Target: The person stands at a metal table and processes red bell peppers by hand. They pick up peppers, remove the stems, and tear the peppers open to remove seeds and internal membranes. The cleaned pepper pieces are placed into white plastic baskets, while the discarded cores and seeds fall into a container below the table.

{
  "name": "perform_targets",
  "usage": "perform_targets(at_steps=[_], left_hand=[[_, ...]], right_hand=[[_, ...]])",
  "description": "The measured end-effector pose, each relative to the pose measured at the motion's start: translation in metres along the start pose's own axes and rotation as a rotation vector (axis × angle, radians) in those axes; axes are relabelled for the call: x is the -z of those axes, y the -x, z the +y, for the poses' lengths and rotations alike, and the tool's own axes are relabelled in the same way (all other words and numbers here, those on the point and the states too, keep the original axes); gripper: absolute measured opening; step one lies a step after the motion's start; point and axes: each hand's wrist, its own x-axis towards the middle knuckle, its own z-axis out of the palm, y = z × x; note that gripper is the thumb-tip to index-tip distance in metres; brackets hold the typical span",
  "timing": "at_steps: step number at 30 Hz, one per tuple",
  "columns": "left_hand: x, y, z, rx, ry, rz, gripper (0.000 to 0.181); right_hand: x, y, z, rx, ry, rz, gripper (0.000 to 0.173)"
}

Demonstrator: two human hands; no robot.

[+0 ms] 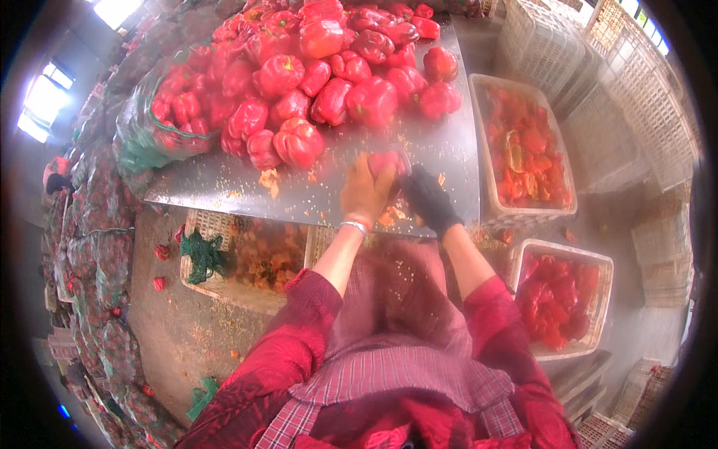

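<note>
My left hand [366,188], in an orange-tan glove with a bracelet at the wrist, grips a red bell pepper [387,164] over the near part of a metal table [314,196]. My right hand [429,196], in a dark glove, is closed beside the pepper's right side; whether it holds a tool is too blurred to tell. Seeds and orange-red scraps [392,214] lie under and around both hands. A large heap of whole red bell peppers [336,73] covers the far part of the table, spilling on the left from a green mesh bag [137,140].
Right of the table stand two crates of red pepper pieces, one farther [572,191] and one nearer [606,303]. Another crate [224,289] with scraps sits below the table's front edge. Stacked crates [645,101] stand at right, filled mesh sacks [101,247] at left.
</note>
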Motion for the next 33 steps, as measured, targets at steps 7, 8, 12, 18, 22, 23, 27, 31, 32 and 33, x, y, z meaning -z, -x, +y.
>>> perform_targets(at_steps=[7, 8, 12, 18, 22, 23, 27, 31, 32, 33], left_hand=[[-0.012, -0.015, 0.003, 0.170, 0.050, 0.032, 0.073], [-0.010, -0.020, 0.008, 0.154, 0.027, 0.024, 0.071], [-0.004, -0.028, 0.015, -0.091, 0.013, 0.148, 0.061], [0.046, -0.023, 0.064, -0.121, -0.160, -0.314, 0.044], [0.018, -0.031, 0.008, -0.226, -0.027, -0.227, 0.041], [0.015, -0.032, -0.003, -0.265, 0.021, -0.198, 0.041], [0.031, -0.026, -0.015, -0.150, 0.281, -0.255, 0.041], [0.052, -0.040, -0.002, -0.101, 0.165, -0.330, 0.041], [0.055, -0.041, 0.009, -0.083, 0.095, -0.315, 0.041], [0.053, -0.043, 0.023, -0.077, 0.029, -0.313, 0.041]], right_hand=[[-0.013, 0.083, -0.047, 0.119, 0.109, -0.052, 0.016], [-0.016, 0.090, -0.046, 0.137, 0.066, -0.034, 0.016], [0.069, 0.077, -0.078, -0.193, -0.266, -0.158, 0.018], [0.081, 0.035, -0.053, -0.380, -0.510, 0.017, 0.026], [0.002, 0.007, -0.014, 0.210, 0.019, 0.230, 0.039], [-0.013, 0.006, -0.014, 0.018, -0.320, 0.203, 0.041], [-0.018, -0.008, -0.009, -0.295, -0.361, 0.026, 0.049], [-0.009, -0.026, 0.004, -0.439, -0.414, -0.078, 0.047], [0.019, -0.033, -0.036, -0.480, -0.397, -0.056, 0.045], [0.037, -0.038, -0.058, -0.533, -0.373, -0.021, 0.043]])
